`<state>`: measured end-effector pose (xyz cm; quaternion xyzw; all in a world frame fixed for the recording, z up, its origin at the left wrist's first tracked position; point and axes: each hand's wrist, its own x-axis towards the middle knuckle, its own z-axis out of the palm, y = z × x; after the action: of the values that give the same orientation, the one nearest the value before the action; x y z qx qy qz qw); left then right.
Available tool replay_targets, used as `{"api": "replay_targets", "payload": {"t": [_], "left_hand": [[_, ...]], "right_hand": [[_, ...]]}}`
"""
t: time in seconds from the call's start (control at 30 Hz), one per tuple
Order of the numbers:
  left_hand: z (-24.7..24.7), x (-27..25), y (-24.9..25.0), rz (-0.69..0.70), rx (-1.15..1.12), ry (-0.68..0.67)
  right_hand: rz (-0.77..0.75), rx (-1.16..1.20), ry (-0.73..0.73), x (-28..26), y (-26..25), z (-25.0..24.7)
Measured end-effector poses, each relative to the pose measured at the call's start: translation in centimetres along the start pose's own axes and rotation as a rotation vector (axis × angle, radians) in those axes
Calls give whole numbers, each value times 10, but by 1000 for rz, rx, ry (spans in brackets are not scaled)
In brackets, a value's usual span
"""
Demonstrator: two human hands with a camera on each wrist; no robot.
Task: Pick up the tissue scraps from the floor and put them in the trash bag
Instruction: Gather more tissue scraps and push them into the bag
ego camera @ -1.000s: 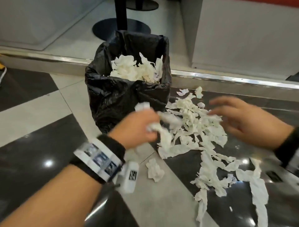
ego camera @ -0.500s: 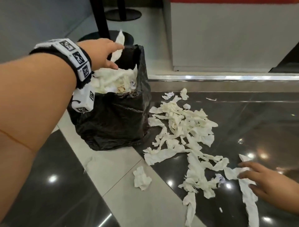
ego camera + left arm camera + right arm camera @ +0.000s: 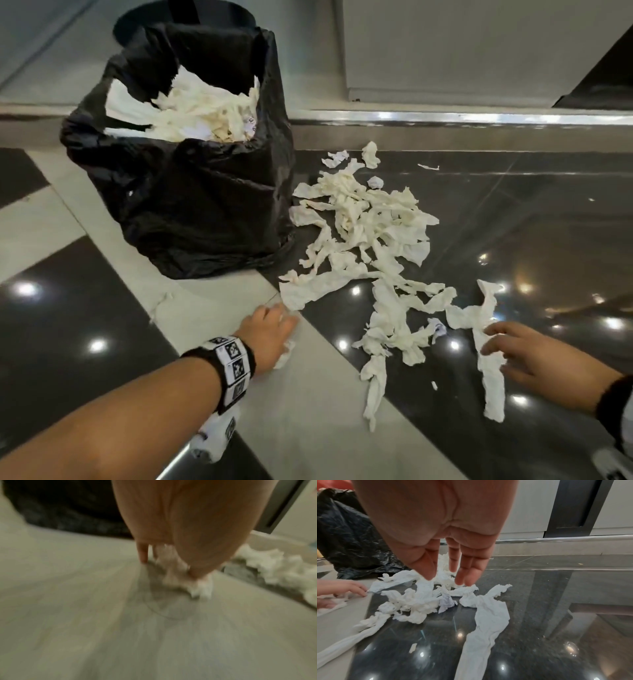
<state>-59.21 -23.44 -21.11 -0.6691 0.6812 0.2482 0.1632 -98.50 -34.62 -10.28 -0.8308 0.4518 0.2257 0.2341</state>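
Left hand (image 3: 270,337) lowered over a small tissue scrap (image 3: 285,356) on the pale tile, grip blurred and not told in the wrist view, right hand (image 3: 436,536) held with fingers straight above tissue scraps (image 3: 423,599), trash bag's (image 3: 191,212) filled mouth seen only overhead.

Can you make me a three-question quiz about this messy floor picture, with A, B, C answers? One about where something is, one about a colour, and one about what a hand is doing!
1. Where is the small crumpled tissue scrap?
A. under the left hand
B. on a chair
C. on the metal ledge

2. What colour is the crinkly plastic trash bag?
A. blue
B. black
C. red

3. How is the right hand?
A. in a fist
B. holding a cup
C. open, fingers spread over the long white tissue strip

Answers: A, the scrap peeks out beside the palm; B, the bag is black; C, straight fingers show in the wrist view.
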Motion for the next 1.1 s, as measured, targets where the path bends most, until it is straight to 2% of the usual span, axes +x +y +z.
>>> {"api": "replay_targets", "payload": {"t": [0.07,0.13,0.27,0.3,0.37,0.47,0.57,0.67,0.77,0.83,0.97,1.1], "left_hand": [[19,-5,6,53,2,-45],[11,-7,17,105,-70,-57],[-20,6,68,322,-122,110],[-24,7,88,384,-129,105],[-26,16,124,466,-122,-1],[-20,37,148,409,-39,-177],[-14,46,144,402,-6,-185],[-21,44,136,399,61,-118],[-35,32,124,335,-133,-56],[-46,19,114,291,-198,28],[-55,-7,84,164,-190,185],[-56,-32,49,86,-305,267]], "right_hand": [[-2,-23,-19,-6,2,3],[-21,-42,-26,-10,7,4],[10,-27,-33,-12,17,5],[20,-29,-41,-12,18,6],[22,-47,-57,-12,20,7],[19,-51,-61,-14,24,6],[48,-56,-46,-12,30,7],[80,-69,-12,-3,41,13],[81,-62,-4,20,52,21],[93,-83,-39,39,57,26],[80,-183,-113,72,55,36],[-26,-79,-8,92,50,40]]}}
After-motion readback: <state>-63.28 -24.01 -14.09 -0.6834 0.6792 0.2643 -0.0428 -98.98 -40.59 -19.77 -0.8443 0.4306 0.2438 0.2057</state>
